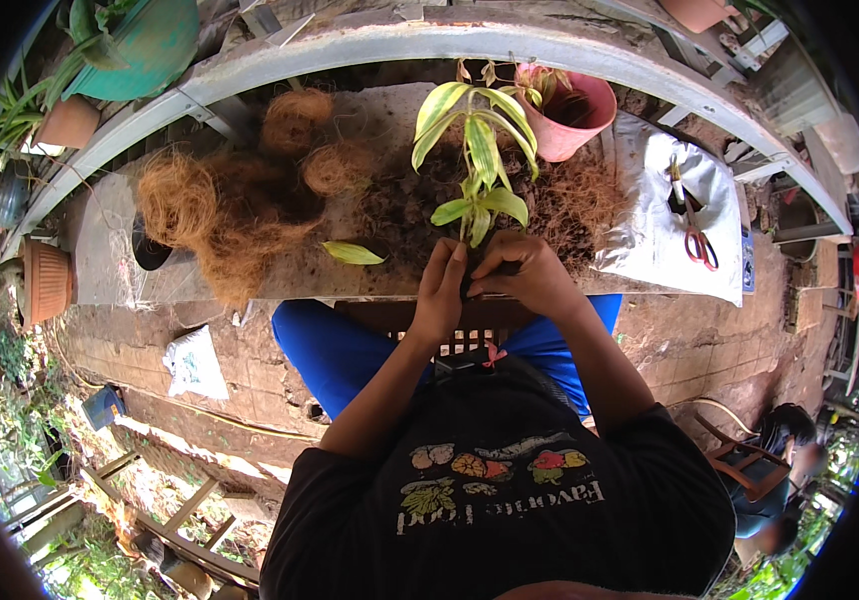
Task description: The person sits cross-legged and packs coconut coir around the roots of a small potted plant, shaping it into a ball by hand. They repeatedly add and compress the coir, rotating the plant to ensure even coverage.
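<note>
At the near edge of the worktable (105,245), right in front of my lap, my left hand (440,287) pinches the lower stem of a leafy plant (482,150) between thumb and fingers. My right hand (530,270) curls in from the other side, thumb and forefinger bent close about the plant's dark base (whether they grip it or merely touch it, I cannot tell). The plant rises beyond my fingertips, its striped yellow-green leaves spreading over dark, loose soil (390,205). Near my left hand lies a single loose leaf (353,252), and farther left are tangled clumps of brown fibre (180,200). Past the leaves, at the far side, sits a pink pot (590,115); to my right a white sack (650,245) lies flat, with red-handled scissors (692,228) on top of it
</note>
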Motion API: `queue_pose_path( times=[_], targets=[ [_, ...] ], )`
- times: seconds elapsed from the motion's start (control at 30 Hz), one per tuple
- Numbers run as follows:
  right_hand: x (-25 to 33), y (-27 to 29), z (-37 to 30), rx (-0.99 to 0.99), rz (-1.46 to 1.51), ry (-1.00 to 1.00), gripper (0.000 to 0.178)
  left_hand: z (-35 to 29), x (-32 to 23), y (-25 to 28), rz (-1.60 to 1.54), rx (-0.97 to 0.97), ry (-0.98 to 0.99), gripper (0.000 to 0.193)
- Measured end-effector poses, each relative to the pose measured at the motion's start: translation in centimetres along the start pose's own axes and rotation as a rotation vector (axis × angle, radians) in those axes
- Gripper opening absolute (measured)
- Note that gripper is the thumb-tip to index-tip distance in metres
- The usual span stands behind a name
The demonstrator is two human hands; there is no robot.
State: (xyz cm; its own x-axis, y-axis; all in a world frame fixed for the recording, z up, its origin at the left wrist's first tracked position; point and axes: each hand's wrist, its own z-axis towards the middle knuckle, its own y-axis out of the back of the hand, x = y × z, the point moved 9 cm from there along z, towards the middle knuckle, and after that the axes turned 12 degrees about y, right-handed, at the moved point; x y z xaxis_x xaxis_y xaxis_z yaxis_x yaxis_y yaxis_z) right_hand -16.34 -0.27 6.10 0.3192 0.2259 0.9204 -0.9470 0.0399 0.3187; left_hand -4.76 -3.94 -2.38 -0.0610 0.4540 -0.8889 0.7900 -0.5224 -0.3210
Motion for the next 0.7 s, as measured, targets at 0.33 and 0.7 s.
queue_pose_path(
  times=[0.33, 0.7],
  targets=[
    [-1.1, -0.8, -0.2, 0.022, 0.017, -0.145, 0.031, -1.0, -0.4, -0.9, -0.043, 0.135, 0.030, 0.024],
    [0.9, -1.0, -0.5, -0.141, 0.024, -0.015, 0.030, -1.7, -1.9, -0.9, -0.409, 0.228, 0.129, 0.028]
  ],
)
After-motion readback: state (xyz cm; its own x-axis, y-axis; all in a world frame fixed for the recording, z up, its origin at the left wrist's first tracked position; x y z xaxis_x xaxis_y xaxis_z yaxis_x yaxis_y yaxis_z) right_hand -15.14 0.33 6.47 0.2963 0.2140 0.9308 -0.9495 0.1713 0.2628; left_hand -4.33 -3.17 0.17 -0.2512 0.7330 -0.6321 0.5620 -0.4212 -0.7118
